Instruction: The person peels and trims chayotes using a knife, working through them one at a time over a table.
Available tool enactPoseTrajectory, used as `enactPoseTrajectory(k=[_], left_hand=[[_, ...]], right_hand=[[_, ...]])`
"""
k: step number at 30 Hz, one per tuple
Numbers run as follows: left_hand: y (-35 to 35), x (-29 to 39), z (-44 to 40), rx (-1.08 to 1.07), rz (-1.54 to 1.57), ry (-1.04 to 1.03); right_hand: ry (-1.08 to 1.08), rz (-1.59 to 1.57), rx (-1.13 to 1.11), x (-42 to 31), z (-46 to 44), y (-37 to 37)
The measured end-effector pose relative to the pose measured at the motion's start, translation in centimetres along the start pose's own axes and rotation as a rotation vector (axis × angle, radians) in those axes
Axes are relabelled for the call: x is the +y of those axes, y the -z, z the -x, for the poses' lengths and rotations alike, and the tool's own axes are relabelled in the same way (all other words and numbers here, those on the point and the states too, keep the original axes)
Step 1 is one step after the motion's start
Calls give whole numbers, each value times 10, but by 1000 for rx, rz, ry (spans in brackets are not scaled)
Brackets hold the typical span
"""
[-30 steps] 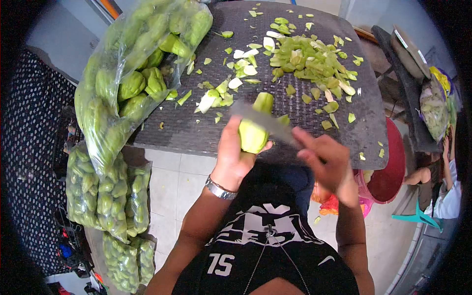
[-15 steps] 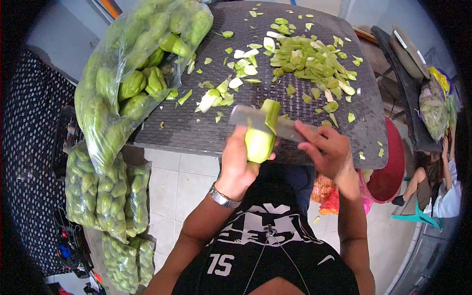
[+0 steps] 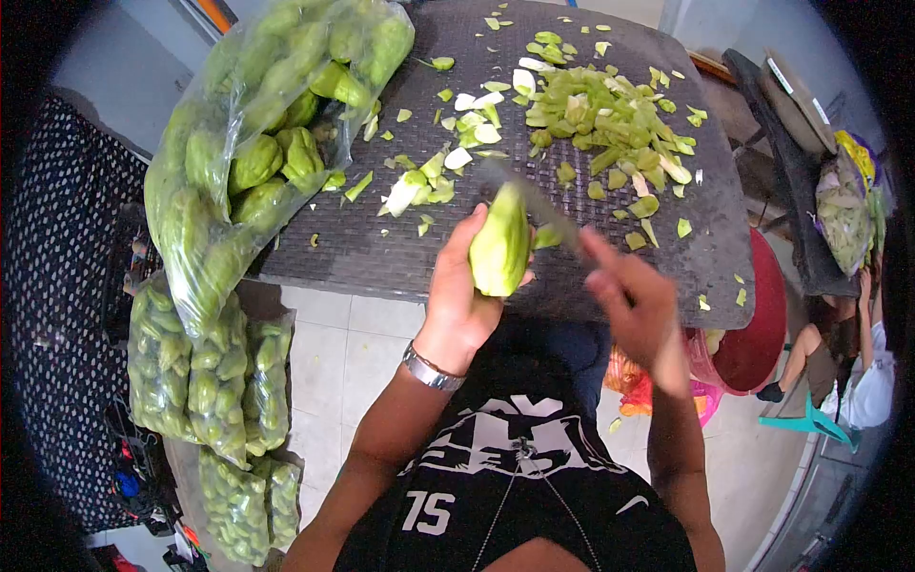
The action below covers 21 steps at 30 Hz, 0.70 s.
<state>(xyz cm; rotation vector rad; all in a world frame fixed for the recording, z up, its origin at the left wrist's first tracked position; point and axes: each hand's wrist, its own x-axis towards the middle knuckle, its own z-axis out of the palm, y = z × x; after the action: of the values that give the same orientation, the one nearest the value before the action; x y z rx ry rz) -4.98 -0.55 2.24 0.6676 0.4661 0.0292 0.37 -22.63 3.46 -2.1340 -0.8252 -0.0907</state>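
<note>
My left hand point(image 3: 459, 291) is wrapped round a pale green chayote point(image 3: 499, 246), held upright over the near edge of the dark woven table point(image 3: 362, 250). In my right hand point(image 3: 637, 303) is a knife point(image 3: 538, 205), its blade smeared by motion, pointing up and left beside the chayote's top. A green peeling point(image 3: 547, 236) lies just right of the chayote. Beyond the hands, loose peelings point(image 3: 410, 191) are scattered, and a larger heap of green pieces point(image 3: 596, 110) sits at the far right of the table.
A large clear bag of chayotes point(image 3: 257, 162) covers the table's left side. More filled bags point(image 3: 214, 381) stand below it. A red tub point(image 3: 753, 334) is at the right, beside an orange net bag point(image 3: 629, 381). A person point(image 3: 863, 372) is near a teal stool point(image 3: 808, 421).
The knife blade has swung from across the chayote to its upper right. The chayote has turned in my left hand, and the strip that stood out near its top no longer shows there.
</note>
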Motion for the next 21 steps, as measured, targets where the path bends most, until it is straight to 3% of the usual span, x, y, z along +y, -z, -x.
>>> enactPoseTrajectory(k=[3,15,17,19,21], left_hand=[[3,-9,-2,-99,141,-9],[-4,-17,1,-17,135,-57],[-6,-14,12,28,82,-111],[-4,-2,18,-194,100,11],[-5,-1,13,-106,91,-6]], right_hand=[[165,145,-154,-31,16,-9],[269,169,-27,-21,14,-21],[195,215,72,-2,7,-21],[-385,-119,60,31,-12,5],[-338,-77,99,28,-12,11]])
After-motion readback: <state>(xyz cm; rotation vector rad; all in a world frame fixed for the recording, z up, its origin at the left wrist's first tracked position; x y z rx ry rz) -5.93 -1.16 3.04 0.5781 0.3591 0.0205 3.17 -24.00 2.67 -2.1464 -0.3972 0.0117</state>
